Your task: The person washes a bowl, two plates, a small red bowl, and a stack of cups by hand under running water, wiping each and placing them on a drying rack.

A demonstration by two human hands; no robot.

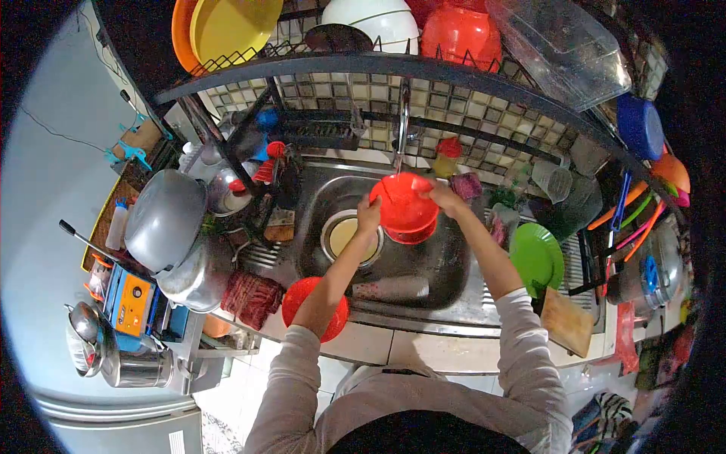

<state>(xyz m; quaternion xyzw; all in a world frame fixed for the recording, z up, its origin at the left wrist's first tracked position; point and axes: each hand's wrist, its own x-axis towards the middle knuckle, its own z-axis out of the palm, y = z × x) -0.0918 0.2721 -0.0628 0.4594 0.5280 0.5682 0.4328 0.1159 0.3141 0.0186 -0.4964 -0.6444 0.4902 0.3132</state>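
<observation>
Both of my hands hold a red plastic bowl (403,203) over the steel sink (423,261), right under the tap (401,125). My left hand (369,212) grips the bowl's left rim. My right hand (445,195) grips the right rim. The bowl is tilted towards me, so its inside shows. Below it in the basin sits a metal dish (344,234) with something yellow inside, and a steel cup (393,288) lies on its side near the front wall.
A red strainer (302,296) rests on the sink's front edge under my left arm. A green plate (537,257) and wooden board (567,321) lie right. Pots, a wok (162,219) and a stove (132,303) crowd the left. A dish rack (393,64) hangs overhead.
</observation>
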